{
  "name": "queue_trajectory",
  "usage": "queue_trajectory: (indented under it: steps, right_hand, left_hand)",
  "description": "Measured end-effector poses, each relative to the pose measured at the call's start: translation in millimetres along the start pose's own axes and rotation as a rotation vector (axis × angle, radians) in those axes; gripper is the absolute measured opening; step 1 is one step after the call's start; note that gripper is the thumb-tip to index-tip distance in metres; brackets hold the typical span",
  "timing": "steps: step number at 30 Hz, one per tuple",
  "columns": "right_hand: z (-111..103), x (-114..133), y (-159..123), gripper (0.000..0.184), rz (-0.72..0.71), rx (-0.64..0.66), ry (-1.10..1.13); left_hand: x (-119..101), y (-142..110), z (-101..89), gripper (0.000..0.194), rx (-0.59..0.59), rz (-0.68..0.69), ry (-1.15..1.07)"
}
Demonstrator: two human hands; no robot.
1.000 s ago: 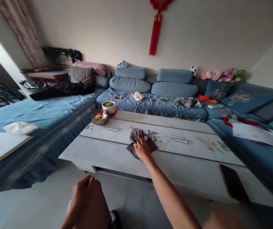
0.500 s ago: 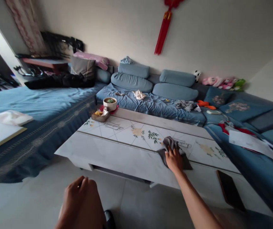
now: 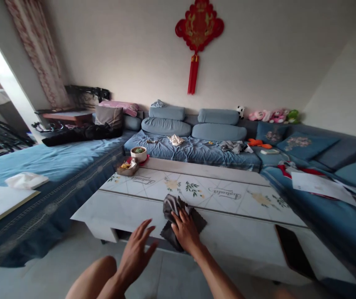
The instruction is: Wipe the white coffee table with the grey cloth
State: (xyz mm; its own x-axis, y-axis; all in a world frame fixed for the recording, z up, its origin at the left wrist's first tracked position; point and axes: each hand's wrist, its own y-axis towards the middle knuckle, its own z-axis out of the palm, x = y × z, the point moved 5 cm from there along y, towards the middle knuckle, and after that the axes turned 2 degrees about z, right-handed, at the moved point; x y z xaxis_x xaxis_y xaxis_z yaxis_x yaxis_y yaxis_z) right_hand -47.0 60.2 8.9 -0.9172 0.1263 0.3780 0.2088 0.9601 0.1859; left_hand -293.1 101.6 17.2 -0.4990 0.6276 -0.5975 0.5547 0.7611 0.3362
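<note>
My right hand presses a dark grey cloth onto the white coffee table near its front edge, fingers over the bunched fabric. Part of the cloth hangs past the table's front edge. Left of it, my left hand is raised over my knee with its fingers apart, holding nothing. A dark phone lies on the table's right end, away from both hands.
On the table's far left corner stand a potted succulent and a small tray of odds and ends. Blue-covered sofas surround the table. Papers lie on the right sofa, a white board on the left.
My right hand has slid the cloth leftward and toward the table's front edge. My left hand has lifted off my knee and opened. The view has tilted up.
</note>
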Motion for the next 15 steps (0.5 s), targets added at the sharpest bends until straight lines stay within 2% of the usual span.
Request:
queue_trajectory:
  steps: [3,5,8,10,12,14,15]
  right_hand:
    - [-36.7,-36.6,-8.9,0.064,0.005,-0.005,0.047]
    - [-68.1,-70.0,-11.2,0.062,-0.006,-0.024,0.126]
    - [-112.2,-150.3,-25.5,0.060,0.161,-0.187,0.361]
    - [-126.7,-211.8,-45.6,0.060,0.347,-0.356,0.434]
    - [-125.6,-257.1,-67.5,0.061,0.439,-0.487,0.408]
    - [-114.1,-278.7,-83.3,0.058,0.394,-0.571,0.409]
    - [-107.0,-282.0,-87.7,0.054,0.335,-0.594,0.423]
  left_hand:
    - [-73.2,63.1,73.8,0.072,0.180,0.098,-0.047]
    - [-112.7,100.7,117.0,0.072,0.235,0.039,-0.076]
    - [-154.9,132.9,165.4,0.080,0.281,-0.042,-0.039]
    - [-177.3,135.6,187.6,0.098,0.331,0.037,-0.012]
    - [-190.6,127.1,199.3,0.111,0.368,0.164,-0.026]
    - [-185.7,114.4,195.3,0.100,0.360,0.273,-0.049]
    - [-174.4,108.3,186.3,0.090,0.355,0.317,-0.047]
